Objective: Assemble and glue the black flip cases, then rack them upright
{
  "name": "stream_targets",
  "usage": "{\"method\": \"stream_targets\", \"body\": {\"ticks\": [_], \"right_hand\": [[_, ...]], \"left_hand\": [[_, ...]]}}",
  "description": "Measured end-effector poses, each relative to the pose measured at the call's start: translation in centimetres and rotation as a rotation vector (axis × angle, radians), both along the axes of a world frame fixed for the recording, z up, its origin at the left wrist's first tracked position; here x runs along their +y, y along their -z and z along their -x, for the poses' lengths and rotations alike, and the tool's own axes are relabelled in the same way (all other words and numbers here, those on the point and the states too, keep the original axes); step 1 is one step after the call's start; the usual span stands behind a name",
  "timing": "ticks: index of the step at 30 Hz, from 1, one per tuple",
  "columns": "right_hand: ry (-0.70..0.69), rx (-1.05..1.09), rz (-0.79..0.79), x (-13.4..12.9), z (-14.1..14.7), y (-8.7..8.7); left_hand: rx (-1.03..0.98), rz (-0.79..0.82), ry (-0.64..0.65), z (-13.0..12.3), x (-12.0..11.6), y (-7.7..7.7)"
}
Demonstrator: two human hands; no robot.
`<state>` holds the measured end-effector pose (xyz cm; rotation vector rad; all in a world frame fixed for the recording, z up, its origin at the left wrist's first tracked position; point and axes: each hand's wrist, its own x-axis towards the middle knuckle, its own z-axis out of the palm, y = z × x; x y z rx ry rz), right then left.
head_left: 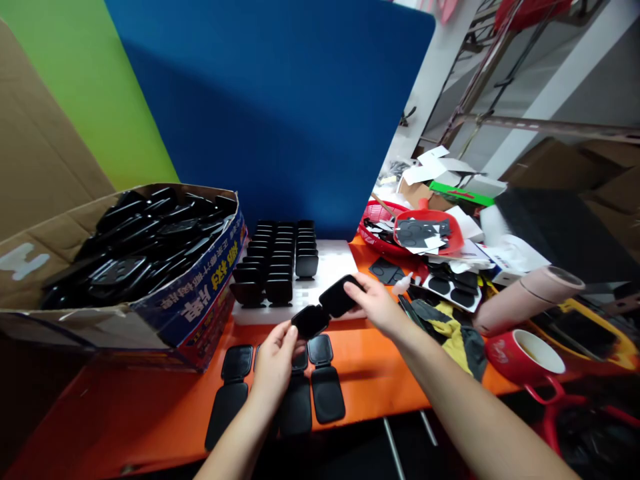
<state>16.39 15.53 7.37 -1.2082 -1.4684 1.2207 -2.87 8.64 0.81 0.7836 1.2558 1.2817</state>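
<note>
A black hinged case, opened out into two square halves, is held up between my hands above the orange table. My left hand pinches its lower-left half, thumb on top. At the upper-right half, my right hand grips the outer edge. Below my left hand lie several similar opened black cases in a row on the table, partly hidden by my left arm. Just beyond, several black cases stand in rows on a white foam block.
At left stands a cardboard box full of glossy black parts. A blue panel rises behind. To the right are a red basket, a red scoop, a pink bottle, a red mug and a grey-yellow cloth.
</note>
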Motion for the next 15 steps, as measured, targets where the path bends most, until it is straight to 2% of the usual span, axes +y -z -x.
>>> {"method": "stream_targets", "body": {"ticks": [4, 6, 11, 15], "right_hand": [[-0.031, -0.361, -0.406, 4.5, 0.4, -2.4], [-0.112, -0.523, -0.512, 6.4, 1.5, -2.8], [-0.287, -0.814, -0.563, 9.1, 4.2, -2.1], [-0.348, -0.884, -0.527, 9.8, 5.0, -0.9]], "left_hand": [[0.075, 0.004, -0.058, 1.9, -0.2, 1.5], [0.121, 0.007, -0.036, 2.7, -0.9, 2.0], [0.441, -0.004, 0.052, 4.8, -3.6, 2.8], [0.700, -0.063, 0.067, 6.0, -5.4, 3.2]]}}
